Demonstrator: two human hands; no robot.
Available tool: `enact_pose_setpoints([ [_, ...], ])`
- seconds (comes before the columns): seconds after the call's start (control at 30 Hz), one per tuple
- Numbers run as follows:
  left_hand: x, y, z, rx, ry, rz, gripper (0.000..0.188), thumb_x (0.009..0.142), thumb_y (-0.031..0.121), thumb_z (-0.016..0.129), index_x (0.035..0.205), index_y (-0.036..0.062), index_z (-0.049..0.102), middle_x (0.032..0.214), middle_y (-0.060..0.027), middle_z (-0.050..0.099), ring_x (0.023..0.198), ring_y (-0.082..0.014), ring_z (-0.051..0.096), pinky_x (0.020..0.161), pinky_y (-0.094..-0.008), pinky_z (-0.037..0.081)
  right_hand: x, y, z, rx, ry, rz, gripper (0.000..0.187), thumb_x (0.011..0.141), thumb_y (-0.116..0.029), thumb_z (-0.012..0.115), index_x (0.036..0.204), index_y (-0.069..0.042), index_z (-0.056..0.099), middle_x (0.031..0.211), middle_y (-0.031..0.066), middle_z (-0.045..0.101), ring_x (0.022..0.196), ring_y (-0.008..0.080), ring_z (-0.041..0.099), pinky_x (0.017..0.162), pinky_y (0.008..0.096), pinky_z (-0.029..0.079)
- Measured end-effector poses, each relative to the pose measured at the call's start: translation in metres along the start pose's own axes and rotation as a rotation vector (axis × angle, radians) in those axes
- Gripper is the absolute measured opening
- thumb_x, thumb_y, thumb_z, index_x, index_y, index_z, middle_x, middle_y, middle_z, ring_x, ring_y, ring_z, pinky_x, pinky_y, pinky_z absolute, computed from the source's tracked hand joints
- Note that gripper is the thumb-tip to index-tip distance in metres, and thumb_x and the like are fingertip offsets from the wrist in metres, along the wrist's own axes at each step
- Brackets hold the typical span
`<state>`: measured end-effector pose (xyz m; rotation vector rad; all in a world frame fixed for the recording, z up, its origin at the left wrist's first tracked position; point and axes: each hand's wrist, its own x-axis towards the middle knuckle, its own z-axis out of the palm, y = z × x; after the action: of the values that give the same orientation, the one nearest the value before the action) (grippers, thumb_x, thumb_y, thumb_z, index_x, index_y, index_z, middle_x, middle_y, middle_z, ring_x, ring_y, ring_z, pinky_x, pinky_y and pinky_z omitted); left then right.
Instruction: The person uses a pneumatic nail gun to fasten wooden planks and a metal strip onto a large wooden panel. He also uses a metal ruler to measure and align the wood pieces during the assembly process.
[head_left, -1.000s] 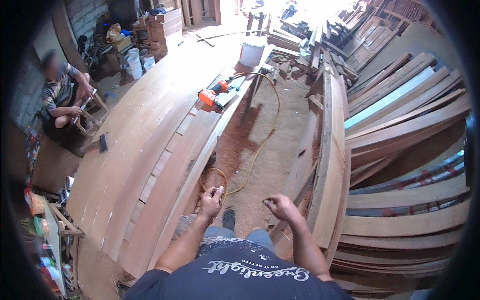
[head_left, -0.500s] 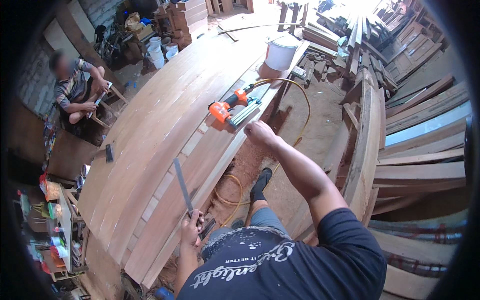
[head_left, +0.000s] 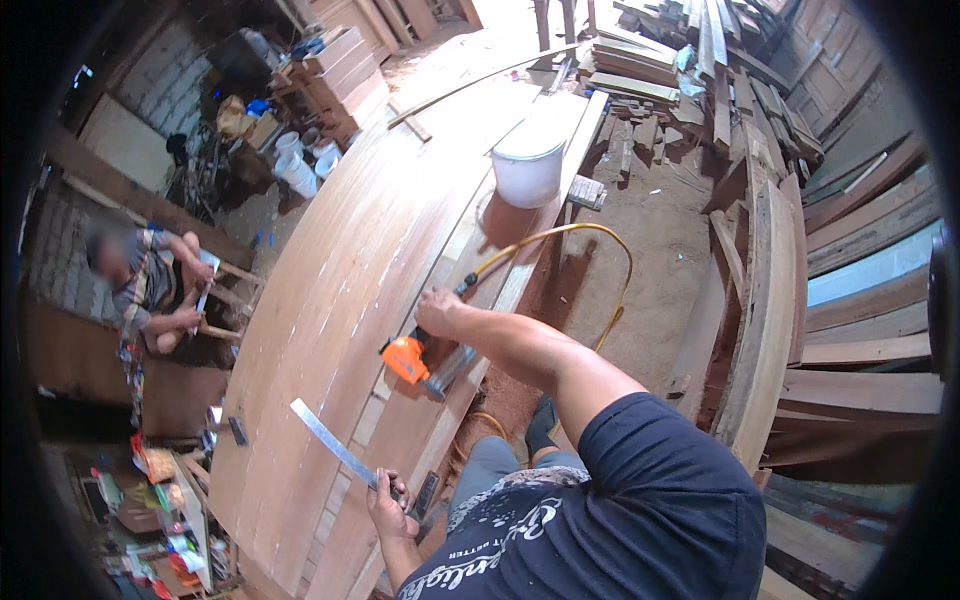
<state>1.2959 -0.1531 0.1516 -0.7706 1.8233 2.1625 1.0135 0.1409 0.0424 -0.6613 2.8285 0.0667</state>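
Note:
My left hand (head_left: 390, 506) is closed round the near end of a thin, flat metal strip (head_left: 334, 444), which points up and to the left over the boards. My right hand (head_left: 440, 313) lies over the dark handle of an orange air nail gun (head_left: 405, 360), its fingers curled and partly hidden. The nail gun rests on the long wooden panel (head_left: 290, 290), its silver magazine partly behind my forearm. From the rear of the gun, a yellow air hose (head_left: 560, 232) loops off the panel's right side.
A white bucket (head_left: 528, 175) stands farther up the panel. On the panel's left edge lies a small dark block (head_left: 238, 431). A person (head_left: 160, 285) sits at the far left holding a pale piece. Stacked timber (head_left: 755, 320) lines the right, with scrap wood (head_left: 640, 140) behind.
My right hand has moved from beside the panel onto the nail gun's handle. The metal strip has tilted farther left in my left hand. The whole view has shifted and turned somewhat.

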Motion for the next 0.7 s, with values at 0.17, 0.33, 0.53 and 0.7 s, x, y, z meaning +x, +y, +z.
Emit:
enact_pose_setpoints([
  [0.17, 0.036, 0.024, 0.042, -0.057, -0.119, -0.046, 0.031, 0.111, 0.037, 0.061, 0.101, 0.0080, 0.063, 0.075, -0.0024, 0.056, 0.046, -0.0079, 0.040, 0.041, -0.0247, 0.029, -0.110, 0.015, -0.050, 0.281, 0.120, 0.057, 0.033, 0.088, -0.028, 0.075, 0.112, -0.005, 0.074, 0.113, 0.0187, 0.075, 0.102, 0.0362, 0.075, 0.081, 0.0491, 0.060],
  [0.33, 0.088, 0.051, 0.108, -0.005, -0.352, -0.089, 0.032, 0.112, 0.038, 0.059, 0.104, 0.0078, 0.062, 0.075, -0.0017, 0.055, 0.047, -0.0069, 0.039, 0.042, -0.0237, 0.029, -0.265, 0.044, -0.070, 0.800, 0.187, 0.721, 0.035, 0.088, -0.025, 0.073, 0.113, -0.001, 0.067, 0.106, 0.0253, 0.075, 0.099, 0.0429, 0.076, 0.086, 0.0548, 0.062],
  [0.53, 0.131, 0.066, 0.207, 0.178, -0.634, -0.114, 0.031, 0.112, 0.037, 0.061, 0.104, 0.0071, 0.063, 0.074, -0.0015, 0.056, 0.048, -0.0064, 0.041, 0.043, -0.0228, 0.032, -0.443, 0.049, -0.001, 1.422, 0.730, 1.678, 0.040, 0.094, -0.035, 0.076, 0.105, 0.003, 0.069, 0.079, 0.0155, 0.076, 0.059, 0.0248, 0.073, 0.056, 0.0397, 0.060],
  [0.7, 0.128, 0.065, 0.251, 0.247, -0.643, -0.209, 0.028, 0.110, 0.035, 0.064, 0.103, 0.0080, 0.065, 0.077, 0.0003, 0.059, 0.052, -0.0057, 0.048, 0.045, -0.0210, 0.036, -0.578, 0.023, 0.059, 1.713, 1.646, 1.847, 0.031, 0.101, -0.031, 0.073, 0.101, -0.002, 0.063, 0.079, 0.0115, 0.072, 0.057, 0.0188, 0.069, 0.045, 0.0325, 0.053],
])
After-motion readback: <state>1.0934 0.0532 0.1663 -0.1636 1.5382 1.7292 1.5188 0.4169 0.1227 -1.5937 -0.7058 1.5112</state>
